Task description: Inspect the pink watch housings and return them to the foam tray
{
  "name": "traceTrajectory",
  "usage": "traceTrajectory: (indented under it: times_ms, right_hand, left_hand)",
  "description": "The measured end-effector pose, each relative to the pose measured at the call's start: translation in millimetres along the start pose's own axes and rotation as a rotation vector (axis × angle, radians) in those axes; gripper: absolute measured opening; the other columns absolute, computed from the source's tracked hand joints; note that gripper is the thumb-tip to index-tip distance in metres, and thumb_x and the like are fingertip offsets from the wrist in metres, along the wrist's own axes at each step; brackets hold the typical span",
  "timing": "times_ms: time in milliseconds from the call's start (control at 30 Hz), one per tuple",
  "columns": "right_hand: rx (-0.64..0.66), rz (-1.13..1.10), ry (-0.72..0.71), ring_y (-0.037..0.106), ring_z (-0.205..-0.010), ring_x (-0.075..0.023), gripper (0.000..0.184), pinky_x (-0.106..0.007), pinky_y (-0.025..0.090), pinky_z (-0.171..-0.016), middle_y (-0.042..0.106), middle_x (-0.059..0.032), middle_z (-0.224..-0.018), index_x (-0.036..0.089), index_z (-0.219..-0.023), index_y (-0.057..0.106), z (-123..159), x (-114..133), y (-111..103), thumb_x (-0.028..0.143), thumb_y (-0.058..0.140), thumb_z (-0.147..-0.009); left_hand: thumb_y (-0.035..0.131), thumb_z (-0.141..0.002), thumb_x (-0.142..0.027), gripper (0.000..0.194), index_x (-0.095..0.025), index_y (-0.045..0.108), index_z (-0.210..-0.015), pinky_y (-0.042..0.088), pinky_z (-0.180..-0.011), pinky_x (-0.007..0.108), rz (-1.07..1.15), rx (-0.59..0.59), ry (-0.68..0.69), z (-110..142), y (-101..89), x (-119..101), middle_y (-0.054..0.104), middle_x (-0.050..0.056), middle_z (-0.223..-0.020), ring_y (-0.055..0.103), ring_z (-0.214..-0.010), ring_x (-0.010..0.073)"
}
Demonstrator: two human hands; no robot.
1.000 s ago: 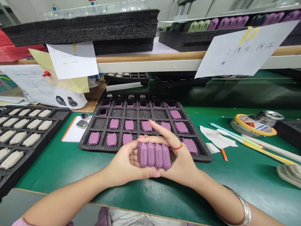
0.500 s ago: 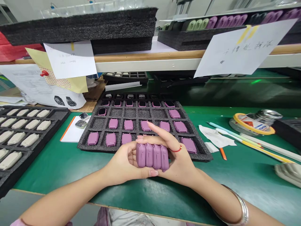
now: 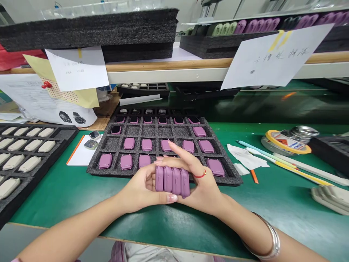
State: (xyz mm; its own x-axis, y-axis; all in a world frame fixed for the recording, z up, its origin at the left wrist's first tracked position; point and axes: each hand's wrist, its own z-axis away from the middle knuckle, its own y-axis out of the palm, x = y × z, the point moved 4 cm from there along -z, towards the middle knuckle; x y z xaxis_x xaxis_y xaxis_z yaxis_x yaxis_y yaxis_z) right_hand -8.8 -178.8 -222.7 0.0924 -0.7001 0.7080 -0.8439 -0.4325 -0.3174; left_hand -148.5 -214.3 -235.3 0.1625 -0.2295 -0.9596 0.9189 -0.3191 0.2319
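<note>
Surface: green-topped workbench [image 3: 275, 214], under a wood-edged shelf [image 3: 166, 65]
Centre: black foam tray [image 3: 92, 169] with rows of purple watch cases [image 3: 105, 161]
Left: black tray [image 3: 58, 135] of beige pieces; white notepad [image 3: 81, 158] beside it, carrying 2 small grey watch parts [image 3: 91, 144]
Right: crumpled white tissue [image 3: 244, 156], orange scrap [image 3: 254, 176], long coloured sticks [image 3: 283, 163], yellow-rimmed tape roll [image 3: 286, 141], black case [image 3: 329, 153], pale ribbed pieces [image 3: 329, 196]

Foam tray [image 3: 94, 169] on mat [image 3: 174, 225], shelf [image 3: 169, 64] behind, seemingly
</note>
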Motion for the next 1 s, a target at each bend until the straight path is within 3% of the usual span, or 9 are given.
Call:
traceTrajectory:
  times_ms: [367,500,600,700,767,867,933,1000]
  right_hand:
    - [0.020,0.044,0.002,0.068,-0.119,-0.0244,0.097,-0.041,0.056,-0.107,0.070,-0.0045,-0.130,0.035,-0.158,0.027,0,0,0,0.026,0.083,-0.079]
    - [0.081,0.097,-0.043,0.068,-0.120,-0.0243,0.092,-0.042,0.056,-0.106,0.070,-0.0062,-0.130,0.033,-0.160,0.021,1,3,7,0.030,0.077,-0.086]
    - [0.137,0.184,-0.116,0.059,-0.131,-0.0262,0.087,-0.050,0.045,-0.116,0.065,-0.0080,-0.137,0.033,-0.161,0.015,2,9,12,0.029,0.069,-0.092]
    - [0.133,0.219,-0.125,0.045,-0.143,-0.0326,0.104,-0.058,0.030,-0.123,0.055,-0.0111,-0.148,0.031,-0.161,0.017,1,13,10,0.046,0.081,-0.080]
    - [0.057,0.112,-0.037,0.045,-0.143,-0.0326,0.102,-0.056,0.029,-0.123,0.052,-0.0107,-0.150,0.032,-0.158,0.024,-1,10,2,0.060,0.078,-0.076]
    - [-0.090,-0.166,0.211,0.054,-0.135,-0.0279,0.068,-0.050,0.042,-0.116,0.055,-0.0093,-0.146,0.033,-0.151,0.040,-2,-7,-9,0.065,0.053,-0.093]
    - [-0.075,-0.348,0.396,0.065,-0.122,-0.0280,0.065,-0.048,0.054,-0.104,0.062,-0.0110,-0.137,0.031,-0.147,0.044,0,-20,-7,0.070,0.043,-0.095]
    - [0.029,-0.495,0.531,0.072,-0.110,-0.0286,0.072,-0.047,0.060,-0.093,0.069,-0.0122,-0.127,0.028,-0.146,0.044,2,-26,1,0.076,0.042,-0.091]
  left_hand:
    - [0.089,-0.066,-0.030,0.050,-0.017,0.066,-0.109,0.053,-0.094,0.038,0.040,0.029,-0.002,-3,0.0,0,0.071,0.006,-0.105,0.067,-0.102,0.0232]
    - [0.091,-0.062,-0.039,0.046,-0.016,0.070,-0.096,0.052,-0.092,0.038,-0.059,0.014,0.083,-5,0.8,-2,0.071,0.005,-0.095,0.066,-0.094,0.0234]
    - [0.091,-0.061,-0.037,0.041,-0.015,0.072,-0.091,0.054,-0.087,0.036,-0.169,-0.084,0.090,-2,0.7,-3,0.073,0.005,-0.092,0.067,-0.090,0.0230]
    - [0.092,-0.061,-0.032,0.043,-0.017,0.074,-0.097,0.055,-0.086,0.034,-0.278,-0.197,0.125,4,-0.1,-8,0.077,0.005,-0.096,0.070,-0.091,0.0231]
    - [0.091,-0.063,-0.029,0.046,-0.020,0.075,-0.105,0.055,-0.092,0.034,-0.360,-0.213,0.223,8,0.8,-13,0.078,0.005,-0.105,0.071,-0.097,0.0232]
    - [0.088,-0.069,-0.029,0.042,-0.023,0.075,-0.108,0.053,-0.097,0.034,-0.481,-0.198,0.349,13,2.3,-17,0.078,0.005,-0.110,0.072,-0.103,0.0234]
    - [0.087,-0.071,-0.030,0.040,-0.023,0.074,-0.107,0.053,-0.098,0.036,-0.522,-0.198,0.402,14,2.1,-17,0.078,0.005,-0.109,0.072,-0.104,0.0240]
    - [0.086,-0.072,-0.031,0.038,-0.023,0.074,-0.107,0.052,-0.099,0.037,-0.553,-0.195,0.453,13,1.7,-17,0.078,0.006,-0.109,0.072,-0.104,0.0246]
